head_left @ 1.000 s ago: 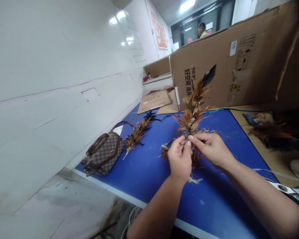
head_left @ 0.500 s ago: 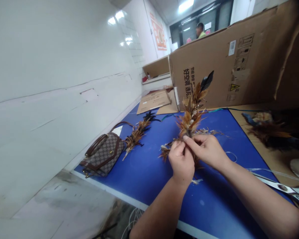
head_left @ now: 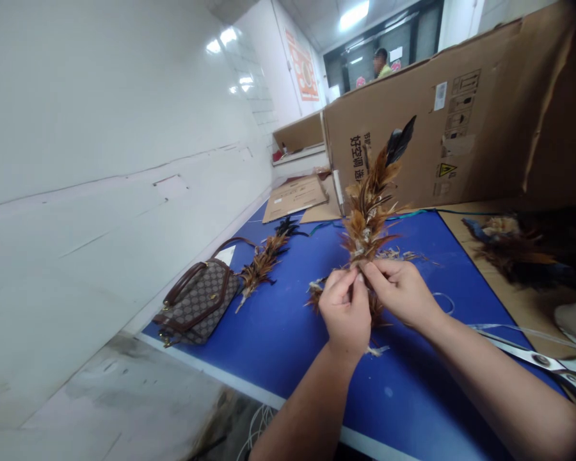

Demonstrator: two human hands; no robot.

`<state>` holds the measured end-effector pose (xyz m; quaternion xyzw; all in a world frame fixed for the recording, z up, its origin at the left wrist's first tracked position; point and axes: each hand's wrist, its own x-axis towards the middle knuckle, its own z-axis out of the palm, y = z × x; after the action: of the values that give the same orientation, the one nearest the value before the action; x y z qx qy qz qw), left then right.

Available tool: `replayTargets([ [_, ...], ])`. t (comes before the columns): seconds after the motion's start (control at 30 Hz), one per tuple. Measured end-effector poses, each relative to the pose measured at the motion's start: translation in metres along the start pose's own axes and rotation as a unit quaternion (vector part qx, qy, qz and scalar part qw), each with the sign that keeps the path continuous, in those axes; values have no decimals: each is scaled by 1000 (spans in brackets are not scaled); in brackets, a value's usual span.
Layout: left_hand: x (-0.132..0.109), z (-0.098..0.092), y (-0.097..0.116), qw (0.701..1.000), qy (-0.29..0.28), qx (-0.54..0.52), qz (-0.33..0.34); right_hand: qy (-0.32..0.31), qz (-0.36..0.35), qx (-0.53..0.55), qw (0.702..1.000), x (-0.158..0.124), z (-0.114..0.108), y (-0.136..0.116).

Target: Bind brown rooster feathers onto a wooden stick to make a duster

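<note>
A long bundle of brown feathers [head_left: 368, 218] with black tips stands up from between my hands above the blue table. My left hand [head_left: 346, 314] pinches its lower end, thumb and fingers pressed together. From the other side my right hand [head_left: 406, 291] closes thumb and fingertips on the same spot, touching the left fingertips. What exactly lies between the fingertips is too small to make out. Loose feathers [head_left: 317, 293] lie on the table behind and beside my hands. A second feather bundle [head_left: 264, 259] rests to the left.
A patterned handbag [head_left: 199, 301] sits at the table's left edge. Metal scissors [head_left: 537, 358] lie at the right by my forearm. A big cardboard box [head_left: 403, 141] stands behind the blue table [head_left: 278, 333]. Dark feathers [head_left: 518, 250] are at the far right. A person [head_left: 381, 64] shows beyond the box.
The feather bundle has risen slightly and shows more of its length. My fingers have shifted at its base, the right fingertips now closer against the left. The view has moved a little.
</note>
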<state>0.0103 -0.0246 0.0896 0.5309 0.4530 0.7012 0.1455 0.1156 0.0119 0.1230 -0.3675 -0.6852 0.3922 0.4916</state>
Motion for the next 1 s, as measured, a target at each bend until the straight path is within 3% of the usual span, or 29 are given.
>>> replayTargets([
  [0.43,1,-5,-1,997,-3,-64,-48,7,13,100,995,-4,9,21],
  [0.67,3,-3,1,995,0,-78,-61,32,12,61,998,-3,9,18],
  [1.0,3,-2,-2,996,27,-53,-59,-7,9,115,993,-6,8,21],
])
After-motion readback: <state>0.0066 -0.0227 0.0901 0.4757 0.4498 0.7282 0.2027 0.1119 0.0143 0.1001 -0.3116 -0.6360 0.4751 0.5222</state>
